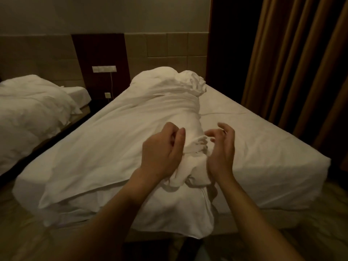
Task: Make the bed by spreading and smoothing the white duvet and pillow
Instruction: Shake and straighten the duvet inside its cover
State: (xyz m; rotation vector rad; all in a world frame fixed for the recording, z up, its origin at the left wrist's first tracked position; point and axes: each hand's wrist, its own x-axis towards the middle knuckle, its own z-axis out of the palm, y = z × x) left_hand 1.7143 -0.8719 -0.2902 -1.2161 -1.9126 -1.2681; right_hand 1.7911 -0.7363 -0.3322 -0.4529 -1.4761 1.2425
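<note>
Where the duvet (116, 140) bunches, both hands flank it.

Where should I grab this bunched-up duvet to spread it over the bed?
Grip the duvet at its gathered foot-end bunch, from the foot of the bed, one hand each side. It lies heaped on the left half, leaving the bare sheet on the right.

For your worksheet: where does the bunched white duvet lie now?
In the head view, the bunched white duvet covers the bed's left half, leaving the white fitted sheet bare on the right, beside the brown curtain.
</note>
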